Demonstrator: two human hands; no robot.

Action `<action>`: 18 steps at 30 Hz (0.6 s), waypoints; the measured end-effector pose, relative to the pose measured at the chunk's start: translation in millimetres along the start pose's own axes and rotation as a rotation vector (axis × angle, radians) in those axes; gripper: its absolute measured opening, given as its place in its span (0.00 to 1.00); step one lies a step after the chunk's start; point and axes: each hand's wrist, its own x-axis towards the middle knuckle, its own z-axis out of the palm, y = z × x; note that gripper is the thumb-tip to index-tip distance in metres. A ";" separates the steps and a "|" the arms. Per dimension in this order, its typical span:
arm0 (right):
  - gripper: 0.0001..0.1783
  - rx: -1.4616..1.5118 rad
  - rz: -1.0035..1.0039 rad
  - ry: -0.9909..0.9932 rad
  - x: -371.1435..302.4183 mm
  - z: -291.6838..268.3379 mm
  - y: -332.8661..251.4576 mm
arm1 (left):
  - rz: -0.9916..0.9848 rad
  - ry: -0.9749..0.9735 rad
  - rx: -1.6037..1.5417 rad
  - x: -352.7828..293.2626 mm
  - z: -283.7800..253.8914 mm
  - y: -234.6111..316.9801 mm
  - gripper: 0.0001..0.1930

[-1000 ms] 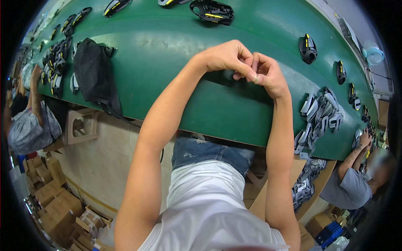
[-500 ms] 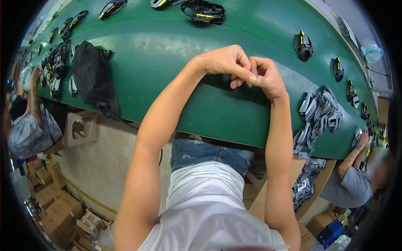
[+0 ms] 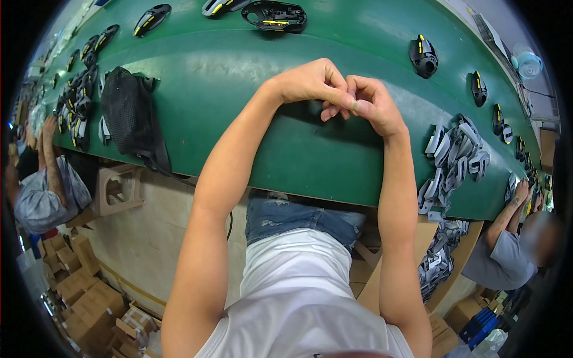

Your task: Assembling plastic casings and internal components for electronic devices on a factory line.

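Above the green worktop my two hands meet, fingertips against fingertips. My left hand is bent at the wrist, thumb and index finger pinched together. Facing it, my right hand has its thumb and fingers pressed together at the same spot. Whatever they pinch, if anything, is hidden by the fingers or too small to make out. Beyond them lies an opened black mouse shell with a yellow strip. To the right of my right hand is a heap of grey plastic pieces.
A black mesh bag lies left on the worktop, near a cluster of mouse shells. More shells are spaced along the far side. A carton of grey pieces stands by my right arm. Co-workers sit at left and right.
The whole view has turned slightly, so the far shells appear a little further left. My hands keep the same pinch, fingertips together.
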 end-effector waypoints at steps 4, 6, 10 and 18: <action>0.19 0.005 -0.022 -0.021 -0.1 -1.6 2.7 | 0.017 -0.014 0.030 1.1 -1.9 1.0 0.14; 0.19 0.009 -0.014 -0.016 -0.9 -0.6 0.7 | 0.021 -0.022 0.032 0.6 -2.3 -0.4 0.14; 0.19 0.002 -0.016 -0.002 0.7 -1.1 3.3 | 0.012 -0.061 0.019 0.5 -6.4 -2.5 0.14; 0.18 0.004 -0.010 0.015 1.8 -0.3 3.2 | 0.006 -0.064 -0.003 -1.0 -5.5 -1.3 0.14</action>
